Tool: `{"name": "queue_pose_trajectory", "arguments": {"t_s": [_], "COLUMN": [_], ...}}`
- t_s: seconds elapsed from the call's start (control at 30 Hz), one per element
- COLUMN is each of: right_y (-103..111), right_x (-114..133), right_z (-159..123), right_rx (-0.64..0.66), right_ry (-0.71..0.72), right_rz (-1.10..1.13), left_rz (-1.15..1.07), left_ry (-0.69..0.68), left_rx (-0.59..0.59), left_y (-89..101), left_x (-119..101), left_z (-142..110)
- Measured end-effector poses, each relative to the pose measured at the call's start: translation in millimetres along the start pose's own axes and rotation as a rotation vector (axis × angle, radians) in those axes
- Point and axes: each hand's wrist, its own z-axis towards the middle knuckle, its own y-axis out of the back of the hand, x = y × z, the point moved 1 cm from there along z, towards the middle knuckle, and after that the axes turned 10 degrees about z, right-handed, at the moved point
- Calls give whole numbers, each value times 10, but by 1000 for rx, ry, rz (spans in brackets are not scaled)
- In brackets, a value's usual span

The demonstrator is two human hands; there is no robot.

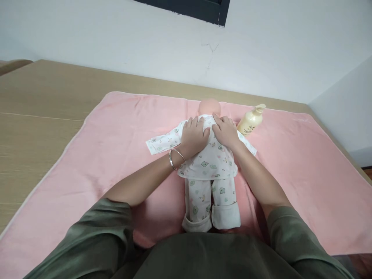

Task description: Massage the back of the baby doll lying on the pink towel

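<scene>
A baby doll [209, 161] in white printed pyjamas lies on a pink blanket [116, 139], its bald head [209, 106] pointing away from me and its legs toward me. My left hand [193, 135], with a silver bangle on the wrist, lies flat on the doll's left shoulder, fingers stretched out. My right hand [225, 131] rests flat on the doll's right shoulder beside it, fingers together and extended. Neither hand holds anything.
A cream pump bottle [250, 121] lies tilted on the blanket just right of the doll's shoulder. The blanket covers a wooden table [40, 100] set against a white wall. The table's right edge runs close to a side wall.
</scene>
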Motion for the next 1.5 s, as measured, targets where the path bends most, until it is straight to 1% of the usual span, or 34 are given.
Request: {"name": "queue_pose_trajectory", "arguments": {"t_s": [0.07, 0.13, 0.27, 0.33, 0.43, 0.53, 0.63, 0.73, 0.83, 0.93, 1.07, 1.2, 1.3, 1.4, 1.5], "right_y": [11, 19, -6, -34, -53, -17, 24, 11, -23, -29, -42, -89, -70, -7, 24], "right_x": [-8, 2, 109, 194, 263, 196, 93, 111, 222, 260, 137, 45, 40, 52, 85], "right_z": [13, 14, -79, -166, -244, -180, -81, -122, -264, -303, -153, -69, -73, -68, -82], "right_rx": [-10, -25, -32, -51, -76, -51, -9, -21, -72, -55, -5, -14, -23, 1, 7], "right_ry": [3, -8, -38, -14, 51, 84, 54, 24, 87, 153, 108, 80, 106, 133, 119], "right_rz": [-4, -20, -68, -104, -128, -62, 8, -59, -169, -168, -70, -54, -57, -53, -76], "left_rz": [13, 4, -63, -95, -86, -23, 23, -18, -120, -155, -122, -103, -51, 7, 9], "left_ry": [7, 4, 3, -5, -20, -42, -78, -111, -110, -84, -59, -73, -109, -153, -195], "left_rx": [-27, -34, 38, 72, 60, 17, 9, 37, 57, 22, -16, -46, -56, -64, -76], "left_y": [2, -11, -50, -53, -15, 51, 90, 65, 10, -27, -50, -55, -30, 17, 38], "left_x": [-29, -20, 84, 127, 111, -1, -91, -49, 71, 128, 94, 88, 73, -1, -64], "left_z": [-55, -54, 84, 141, 121, -2, -85, -20, 115, 176, 144, 136, 113, 27, -41]}}
